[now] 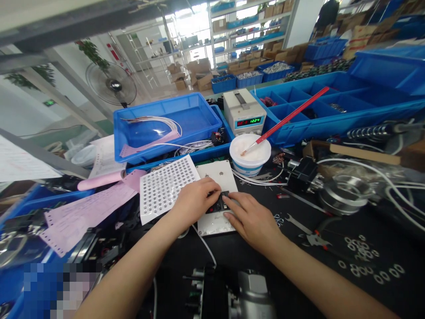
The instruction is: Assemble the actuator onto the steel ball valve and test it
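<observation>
A small black part (217,204) with a cable lies on a pale metal plate (216,225) at the centre of the bench. My left hand (195,199) is at its left side, fingers curled and closed on its upper left edge. From the right, my right hand (250,217) touches the part with its fingertips, the fingers somewhat spread. A white sheet dotted with round metal pieces (168,188) is beside my left hand. Behind the plate stands a white tub (250,155) with a red-handled brush (285,120) in it.
A power supply (245,113) and a blue tray (166,124) stand behind. Pliers (317,239), loose rings (361,252) and a metal cylinder (343,195) lie at right. A silver and black device (254,294) is at the front edge. Pink papers (89,208) lie left.
</observation>
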Demonstrator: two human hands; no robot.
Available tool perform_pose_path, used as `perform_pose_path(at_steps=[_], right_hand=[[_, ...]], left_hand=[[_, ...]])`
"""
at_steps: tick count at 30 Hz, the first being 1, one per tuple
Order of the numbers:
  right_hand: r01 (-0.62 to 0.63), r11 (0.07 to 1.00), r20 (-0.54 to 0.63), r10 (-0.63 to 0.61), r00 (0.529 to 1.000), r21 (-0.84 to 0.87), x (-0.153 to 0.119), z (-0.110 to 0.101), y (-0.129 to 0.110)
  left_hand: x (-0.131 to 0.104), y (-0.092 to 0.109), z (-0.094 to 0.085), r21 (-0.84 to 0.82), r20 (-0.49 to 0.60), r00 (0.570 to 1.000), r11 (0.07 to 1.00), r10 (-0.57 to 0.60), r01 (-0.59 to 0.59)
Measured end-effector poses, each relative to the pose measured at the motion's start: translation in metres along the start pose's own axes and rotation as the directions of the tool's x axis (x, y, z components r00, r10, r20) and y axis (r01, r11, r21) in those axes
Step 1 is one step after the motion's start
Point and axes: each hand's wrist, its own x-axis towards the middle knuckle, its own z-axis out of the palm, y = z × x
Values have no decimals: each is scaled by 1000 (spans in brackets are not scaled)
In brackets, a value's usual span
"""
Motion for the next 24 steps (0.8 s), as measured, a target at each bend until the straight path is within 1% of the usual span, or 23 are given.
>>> perform_pose_path(at_steps=[4,8,12,15,17,19,20,22,24], right_hand=[[-14,1000,30,14,999,-17,2,-2,-1],[-32,999,49,33,998,-15,4,-3,-2],[-69,996,62,65,996,56,1,-3,2],[-104,979,16,103,995,174,-8,-9,3],[-133,962,-16,141,990,239,-20,-17,-2],[-146,951,-2,152,988,273,-37,-26,-13],[-140,950,29,137,990,279,-47,-30,-21],[-95,952,121,62,991,291,-67,-34,-42],[-29,952,202,-35,979,305,-82,-32,-66]], left_hand=[[1,6,-1,190,40,999,981,29,-37],[2,11,-2,325,90,995,943,41,-69],[4,17,-2,388,123,992,918,32,-77],[2,18,1,380,112,994,924,6,-49],[-6,15,3,299,54,999,954,11,-27],[-25,10,2,151,-74,997,988,28,-17],[-40,7,2,67,-159,987,998,19,-8],[-78,2,0,-92,-323,944,995,-62,34],[-126,2,3,-248,-438,872,962,-220,118]])
